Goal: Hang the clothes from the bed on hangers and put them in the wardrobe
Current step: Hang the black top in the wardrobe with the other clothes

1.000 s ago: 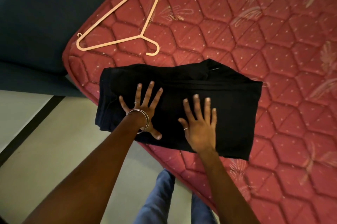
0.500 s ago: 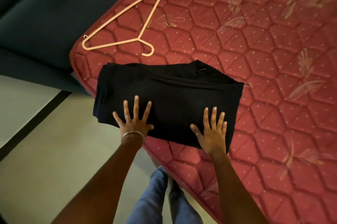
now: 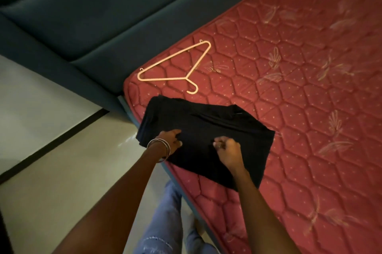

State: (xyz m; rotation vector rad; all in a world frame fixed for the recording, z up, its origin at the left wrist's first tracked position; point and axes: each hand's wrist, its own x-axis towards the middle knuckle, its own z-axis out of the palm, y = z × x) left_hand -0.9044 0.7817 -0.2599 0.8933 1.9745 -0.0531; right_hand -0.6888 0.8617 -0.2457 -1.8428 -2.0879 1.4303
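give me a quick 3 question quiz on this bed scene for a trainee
1. True or false: the hanger lies on the black garment.
2. Which hand wears bangles? A) left hand B) right hand
3. Fill in: both hands grip the ____ garment on the red mattress.

Key: 1 false, it lies apart on the mattress beyond the garment; 2 A; 3 black.

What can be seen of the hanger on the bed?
The hanger is a thin, pale peach triangle with a curved hook and small notch hooks at both shoulder ends; it looks like plastic. It lies flat on the red quilted mattress near its corner, hook pointing toward the folded black garment, apart from it. Nothing touches it but the mattress.
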